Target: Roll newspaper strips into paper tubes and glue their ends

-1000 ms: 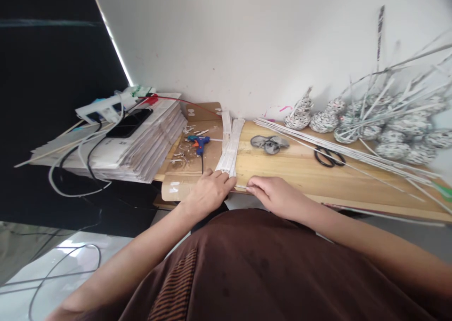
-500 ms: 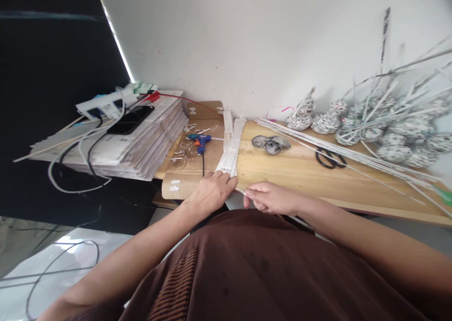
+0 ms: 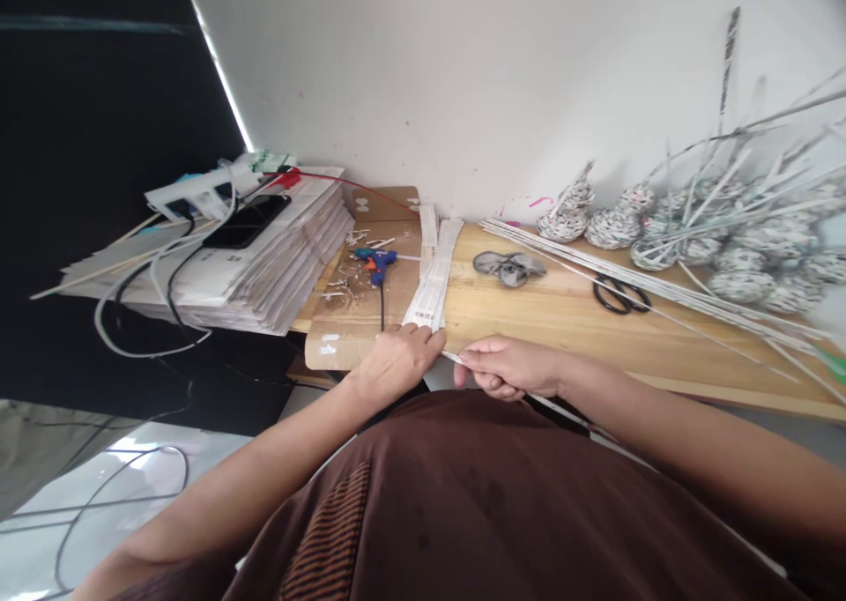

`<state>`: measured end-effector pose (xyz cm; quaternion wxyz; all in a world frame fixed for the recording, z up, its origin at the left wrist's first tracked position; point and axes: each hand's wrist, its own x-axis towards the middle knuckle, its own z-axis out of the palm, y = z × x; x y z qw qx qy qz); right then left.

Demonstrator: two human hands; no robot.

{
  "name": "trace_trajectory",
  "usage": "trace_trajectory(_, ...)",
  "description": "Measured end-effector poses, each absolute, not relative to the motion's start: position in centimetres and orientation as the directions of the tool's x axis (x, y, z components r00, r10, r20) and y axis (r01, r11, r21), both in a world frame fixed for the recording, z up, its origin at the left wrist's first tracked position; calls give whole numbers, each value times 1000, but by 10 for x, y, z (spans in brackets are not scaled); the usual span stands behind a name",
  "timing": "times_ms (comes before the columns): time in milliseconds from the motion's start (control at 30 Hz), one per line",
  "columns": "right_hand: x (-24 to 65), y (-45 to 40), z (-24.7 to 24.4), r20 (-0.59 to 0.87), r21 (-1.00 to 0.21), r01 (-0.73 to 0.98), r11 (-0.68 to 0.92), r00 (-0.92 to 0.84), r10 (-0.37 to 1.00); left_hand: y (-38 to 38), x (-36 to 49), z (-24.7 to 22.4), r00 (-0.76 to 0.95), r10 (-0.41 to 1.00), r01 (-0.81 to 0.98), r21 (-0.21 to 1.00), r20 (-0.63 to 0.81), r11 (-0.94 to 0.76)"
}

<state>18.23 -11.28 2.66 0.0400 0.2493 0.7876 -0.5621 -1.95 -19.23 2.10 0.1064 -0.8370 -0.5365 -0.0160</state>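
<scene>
A thin rolled paper tube runs from my left hand through my right hand and on down past the right forearm. My left hand's fingers are closed at the table's front edge around the tube's end, beside the lower ends of flat newspaper strips. My right hand is closed on the tube a short way to the right, thumb and forefinger pinching it. The left fingertips are hidden beneath the hand.
A blue glue gun lies among paper scraps on cardboard. Grey round pieces, black-handled scissors and a bundle of paper tubes lie rightward. Woven paper shapes stand behind. A paper stack with a phone stands left.
My right hand has shifted very slightly, and more of the tube shows behind it along the forearm. My left hand keeps its place; the view has moved a little.
</scene>
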Motion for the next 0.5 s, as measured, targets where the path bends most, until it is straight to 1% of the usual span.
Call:
trace_trajectory(33,182,-112,27,-347,-869,438,229,-871,347,-192,-19,20,430,892,897,-177,139,-405)
trace_trajectory(67,181,-112,27,-300,-858,425,288,-870,391,-192,-19,20,433,891,894,-192,136,-405)
trace_trajectory(100,180,-113,27,-213,-822,408,397,-867,450,-191,-18,20,436,890,891,-202,131,-406)
trace_trajectory(167,179,-117,26,-12,-681,386,623,-856,518,-190,-17,19,437,892,889,-209,119,-407)
trace_trajectory(200,178,-118,25,43,-623,381,683,-855,516,-189,-18,20,435,893,889,-212,113,-406)
trace_trajectory(233,178,-119,24,49,-605,382,698,-858,512,-189,-19,21,431,895,890,-216,112,-402)
trace_trajectory(267,179,-120,24,18,-625,393,675,-857,515,-188,-22,22,425,898,892,-222,118,-393)
trace_trajectory(333,180,-118,26,-86,-720,421,552,-843,531,-188,-31,25,390,907,910,-220,161,-352)
trace_trajectory(367,182,-117,28,-133,-766,428,479,-835,534,-188,-37,26,353,913,929,-197,207,-314)
trace_trajectory(400,183,-116,31,-169,-803,431,412,-827,536,-188,-44,27,290,917,955,-147,275,-259)
trace_trajectory(433,184,-114,33,-192,-830,428,359,-822,536,-188,-50,28,204,914,979,-60,351,-196)
trace_trajectory(467,184,-113,35,-202,-852,416,317,-821,534,-189,-56,28,91,902,989,65,422,-130)
trace_trajectory(500,185,-113,37,-207,-871,401,282,-822,531,-189,-60,28,-24,890,972,217,456,-85)
